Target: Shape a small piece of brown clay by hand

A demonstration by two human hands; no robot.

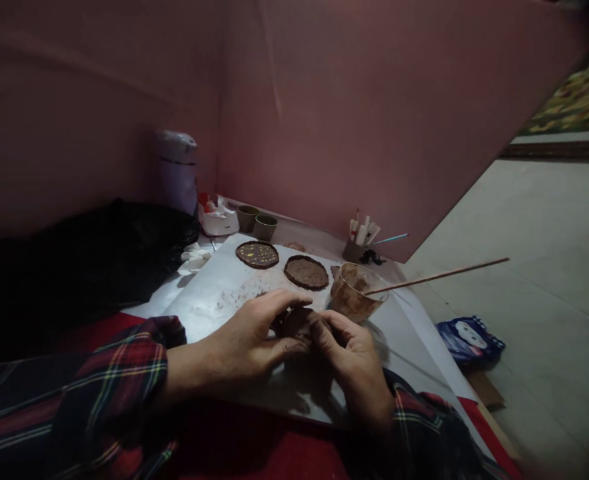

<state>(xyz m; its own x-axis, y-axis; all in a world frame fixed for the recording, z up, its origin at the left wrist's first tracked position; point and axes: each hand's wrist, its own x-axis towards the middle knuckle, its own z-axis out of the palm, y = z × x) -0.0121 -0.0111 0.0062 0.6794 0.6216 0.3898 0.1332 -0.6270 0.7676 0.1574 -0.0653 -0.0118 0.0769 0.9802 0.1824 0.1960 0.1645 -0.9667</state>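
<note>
Between my two hands is a lump of brown clay-like material (297, 323), held just above the white sheet. My left hand (259, 333) curves around its left side, thumb below and fingers above. On the other side, the thumb and fingers of my right hand (349, 353) pinch its edge. Brown smears mark the fingertips. Beyond the hands lie two flat brown discs with raised rims: one disc (257, 255) is dotted with yellow bits, the other disc (306, 273) is plain. A clear cup (349, 293) smeared with brown stands right of them, a thin stick (444, 275) leaning out of it.
Crumbs litter the white sheet (199, 293). Two small green cups (266, 228), a tissue pack (219, 219) and a pen holder (353, 251) line the back by the pink wall (324, 133). A black bag (99, 247) and lilac bottle (178, 177) are left; a blue packet (469, 341) lies right.
</note>
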